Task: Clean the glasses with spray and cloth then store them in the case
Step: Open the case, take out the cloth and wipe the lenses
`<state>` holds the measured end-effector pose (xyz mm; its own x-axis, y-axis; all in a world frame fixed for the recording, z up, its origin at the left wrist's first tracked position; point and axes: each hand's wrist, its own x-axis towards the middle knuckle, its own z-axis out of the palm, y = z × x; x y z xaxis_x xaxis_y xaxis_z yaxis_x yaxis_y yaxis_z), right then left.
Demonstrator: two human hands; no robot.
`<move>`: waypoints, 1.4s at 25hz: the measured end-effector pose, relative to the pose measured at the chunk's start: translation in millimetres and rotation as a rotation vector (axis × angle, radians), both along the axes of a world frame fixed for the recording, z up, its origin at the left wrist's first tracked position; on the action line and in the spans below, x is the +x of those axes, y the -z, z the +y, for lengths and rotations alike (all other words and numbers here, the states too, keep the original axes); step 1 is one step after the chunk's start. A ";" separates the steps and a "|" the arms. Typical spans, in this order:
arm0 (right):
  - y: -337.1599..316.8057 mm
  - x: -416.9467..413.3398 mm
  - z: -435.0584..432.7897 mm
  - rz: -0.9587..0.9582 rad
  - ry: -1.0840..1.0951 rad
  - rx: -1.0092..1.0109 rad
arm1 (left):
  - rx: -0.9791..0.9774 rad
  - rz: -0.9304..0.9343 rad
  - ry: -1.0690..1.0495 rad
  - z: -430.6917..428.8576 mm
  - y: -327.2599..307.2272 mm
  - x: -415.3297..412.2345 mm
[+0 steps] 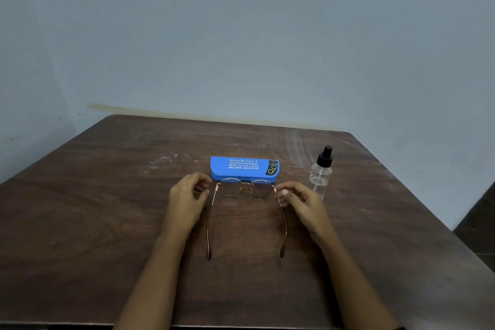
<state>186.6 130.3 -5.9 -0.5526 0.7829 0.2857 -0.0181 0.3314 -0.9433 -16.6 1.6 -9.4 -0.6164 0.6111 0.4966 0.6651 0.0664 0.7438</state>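
Two hands on the glasses (246, 189): left hand (184, 201) and right hand (302, 203) each curl fingertips at a front corner near the hinge, arms unfolded and pointing at the near edge. Can't tell if they're pinching or just touching. Glasses sit mid-table (107, 195), lenses just in front of the shut blue case (244, 167). Spray bottle (320, 171) stands to the right, untouched. No cloth in view. Judgement: nothing cleaned yet; spraying, wiping, folding and casing all remain.

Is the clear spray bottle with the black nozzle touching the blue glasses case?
Apart. The head view shows bare brown table between the spray bottle and the blue case.
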 end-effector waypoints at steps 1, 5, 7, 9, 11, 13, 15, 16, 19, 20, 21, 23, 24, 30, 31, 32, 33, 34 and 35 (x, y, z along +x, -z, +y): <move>0.0 -0.4 -0.6 -0.003 0.041 0.039 | 0.030 0.013 -0.036 -0.7 -0.5 -0.6; -2.4 -6.7 2.4 -0.059 0.177 0.315 | 0.116 -0.049 -0.126 6.2 -1.6 -5.3; -2.9 -13.3 8.5 -0.069 0.161 0.365 | 0.100 -0.131 -0.096 16.0 -2.8 -13.1; -2.3 -19.9 15.1 -0.096 0.138 0.343 | 0.040 -0.211 -0.052 26.5 -6.3 -22.1; -1.9 -25.9 22.9 -0.125 0.125 0.312 | -0.048 -0.260 -0.001 36.3 -9.0 -29.3; -2.3 -31.5 31.0 -0.139 0.111 0.275 | -0.113 -0.315 0.089 45.0 -8.6 -34.8; -2.4 -36.9 38.2 -0.147 0.097 0.218 | -0.146 -0.371 0.170 51.6 -6.1 -38.7; -2.2 -39.8 41.0 -0.154 0.091 0.181 | -0.160 -0.383 0.184 54.0 -4.6 -40.1; 0.2 -48.9 49.3 -0.147 0.066 0.076 | -0.163 -0.376 0.175 59.9 -2.9 -41.1; 0.9 -51.4 52.3 -0.143 0.061 0.059 | -0.153 -0.358 0.167 61.8 -3.2 -41.4; 1.9 -53.3 55.5 -0.139 0.056 0.051 | -0.150 -0.323 0.155 63.8 -3.8 -41.9; 4.9 -58.0 62.6 -0.124 0.037 0.041 | -0.162 -0.247 0.141 68.5 -4.5 -44.3; 6.4 -60.5 65.7 -0.116 0.028 0.043 | -0.166 -0.226 0.144 70.5 -4.3 -45.6; 5.6 -75.8 83.8 -0.234 0.007 0.233 | -0.204 -0.083 0.140 79.5 -2.8 -51.2; 3.0 -77.3 84.3 -0.271 0.018 0.280 | -0.205 -0.075 0.139 80.7 -2.9 -51.4; 1.1 -79.6 84.7 -0.312 0.037 0.325 | -0.206 -0.071 0.133 82.2 -2.8 -51.4; -0.2 -81.5 85.3 -0.347 0.055 0.366 | -0.208 -0.073 0.123 83.8 -2.7 -51.2; -1.1 -83.3 86.1 -0.368 0.058 0.400 | -0.212 -0.077 0.114 85.5 -2.6 -51.0; -1.3 -85.2 86.9 -0.382 0.052 0.431 | -0.227 -0.087 0.112 87.3 -2.9 -51.5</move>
